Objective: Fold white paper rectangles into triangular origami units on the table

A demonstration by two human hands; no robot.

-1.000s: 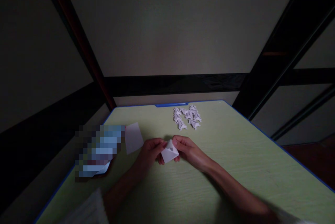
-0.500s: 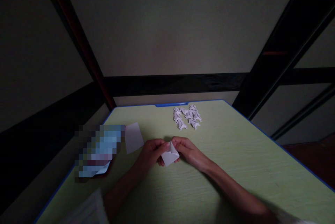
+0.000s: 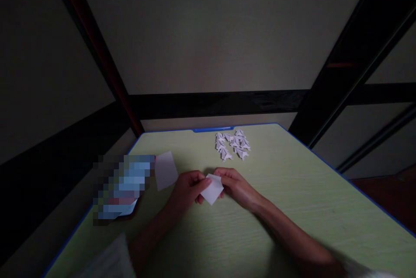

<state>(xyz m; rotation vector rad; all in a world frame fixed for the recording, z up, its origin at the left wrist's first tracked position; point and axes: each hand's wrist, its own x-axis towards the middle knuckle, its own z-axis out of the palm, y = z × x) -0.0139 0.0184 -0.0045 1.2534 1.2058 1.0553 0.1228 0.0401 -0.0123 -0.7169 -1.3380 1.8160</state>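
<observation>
Between my hands, just above the table, is a small folded square of white paper point(image 3: 212, 190), one corner pointing down toward me. My left hand point(image 3: 190, 187) pinches its left corner, the thumb lying on top. On the other side my right hand point(image 3: 231, 184) grips the right edge with fingers curled behind it. The paper's upper face looks flat and smooth; its underside is hidden. Beyond my hands sit several folded white paper figures point(image 3: 234, 141), grouped in a cluster. A flat sheet of white paper point(image 3: 166, 171) lies to the left of my left hand.
A blurred-out device with a lit screen point(image 3: 128, 189) lies at the table's left side, close to the flat sheet. The pale green table point(image 3: 292, 191) has a blue edge and a blue handle-like strip point(image 3: 213, 129) at the back. Behind it stands a wall panel.
The raised flap and open pocket on the folded paper no longer show; its visible face is now a flat square. Both hands stay in nearly the same place.
</observation>
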